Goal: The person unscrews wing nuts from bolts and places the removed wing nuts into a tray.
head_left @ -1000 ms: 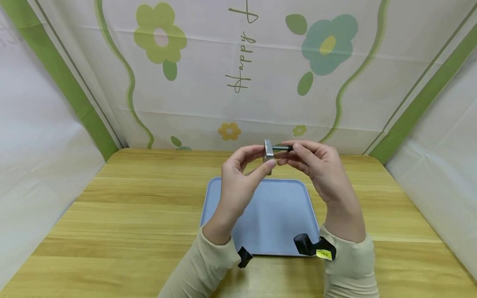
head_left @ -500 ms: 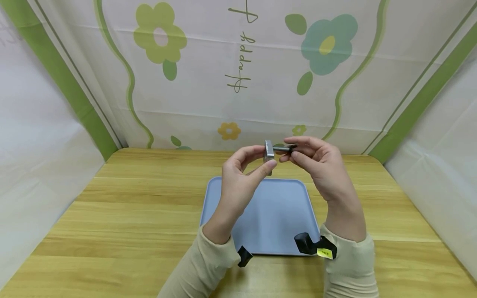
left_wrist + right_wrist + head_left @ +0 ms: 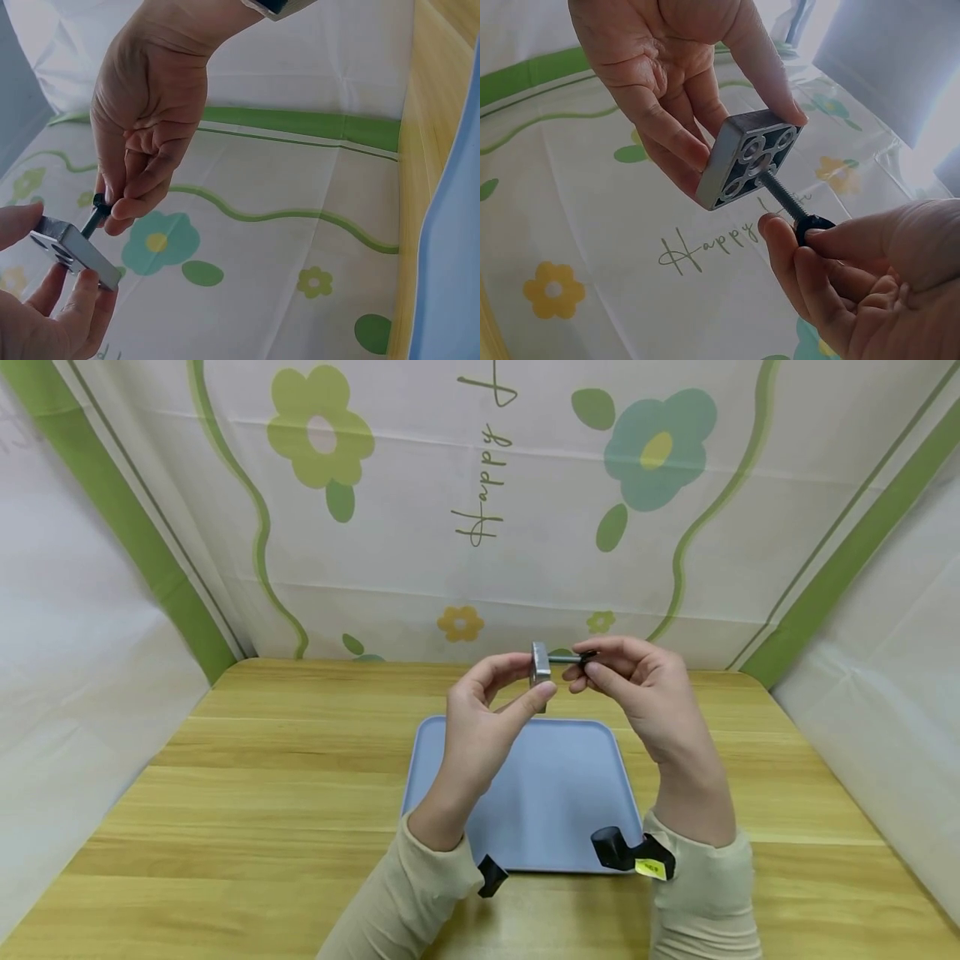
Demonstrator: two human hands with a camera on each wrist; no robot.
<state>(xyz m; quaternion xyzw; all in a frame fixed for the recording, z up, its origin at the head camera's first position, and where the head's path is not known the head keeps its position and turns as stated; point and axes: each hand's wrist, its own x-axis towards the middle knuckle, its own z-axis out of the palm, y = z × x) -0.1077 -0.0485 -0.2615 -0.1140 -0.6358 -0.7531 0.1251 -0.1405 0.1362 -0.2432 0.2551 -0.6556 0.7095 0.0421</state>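
My left hand (image 3: 480, 718) grips a small square metal block (image 3: 540, 664) between thumb and fingers, raised above the tray. In the right wrist view the block (image 3: 721, 161) shows a ribbed face with several round holes. A threaded thumb screw (image 3: 784, 196) meets that face near its middle. My right hand (image 3: 652, 706) pinches the screw's black head (image 3: 814, 225) between thumb and fingers. From the left wrist view, the block's smooth side (image 3: 90, 259) faces the camera, with holes showing in it; the screw (image 3: 94, 221) stands out behind.
Below the hands a light blue tray (image 3: 555, 802) lies on the wooden table (image 3: 262, 827). Black camera mounts (image 3: 491, 877) sit on both sleeves. A white fabric backdrop (image 3: 405, 527) with printed flowers rises behind the table's far edge.
My right fingers have shifted on the screw's black head, and the head has turned. The left hand and block have stayed almost still.
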